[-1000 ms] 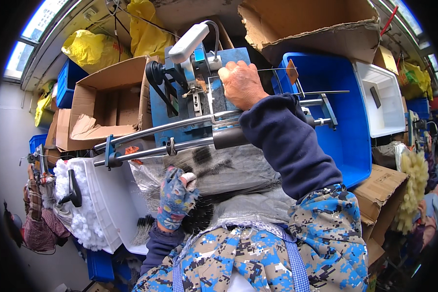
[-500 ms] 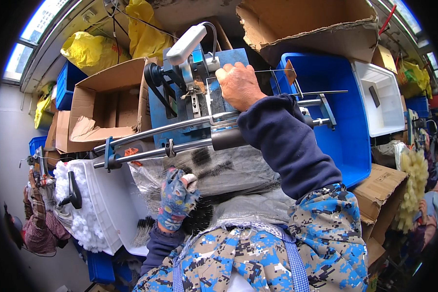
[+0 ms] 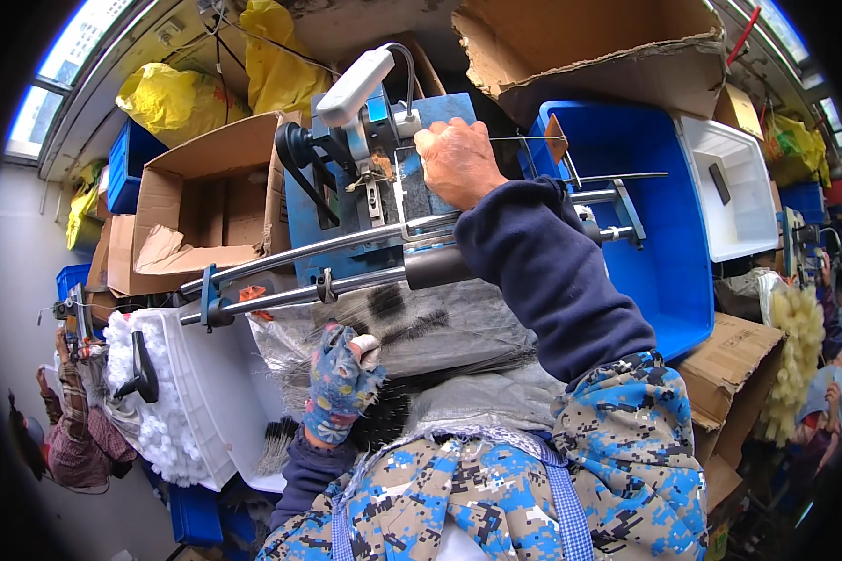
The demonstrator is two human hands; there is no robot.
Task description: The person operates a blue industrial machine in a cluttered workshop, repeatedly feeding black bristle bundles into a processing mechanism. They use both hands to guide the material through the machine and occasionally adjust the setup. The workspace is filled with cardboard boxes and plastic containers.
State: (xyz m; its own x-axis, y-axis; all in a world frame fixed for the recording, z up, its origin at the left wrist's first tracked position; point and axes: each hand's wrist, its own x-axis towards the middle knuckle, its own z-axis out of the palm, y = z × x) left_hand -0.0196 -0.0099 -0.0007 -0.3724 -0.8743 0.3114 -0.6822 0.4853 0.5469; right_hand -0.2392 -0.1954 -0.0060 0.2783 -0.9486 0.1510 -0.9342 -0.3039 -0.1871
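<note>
My right hand (image 3: 460,164), bare, is closed over the blue bench machine (image 3: 337,210), its back turned up. Its fingertips and whatever lies under them are hidden. A thin wire (image 3: 513,138) runs rightward from beside this hand. My left hand (image 3: 340,388), in a worn flowered glove with bare fingertips, is curled closed above my lap. Black bristles (image 3: 384,417) lie right beside it; whether the fingers grip any of them cannot be seen. Two steel rails (image 3: 346,245) with a dark sleeve (image 3: 435,267) cross in front of the machine, below my right forearm.
A grey plastic sheet (image 3: 482,323) with loose bristles covers my lap. To the left stand a white bin (image 3: 217,374), white tufts (image 3: 159,430) and a cardboard box (image 3: 201,206); to the right, a blue tub (image 3: 660,280) and a carton (image 3: 734,369). Co-workers sit at both sides.
Both my hands stay almost in place; my right hand and forearm shift very slightly left. The co-worker at the left has a hand raised, and the one at the right has moved a hand.
</note>
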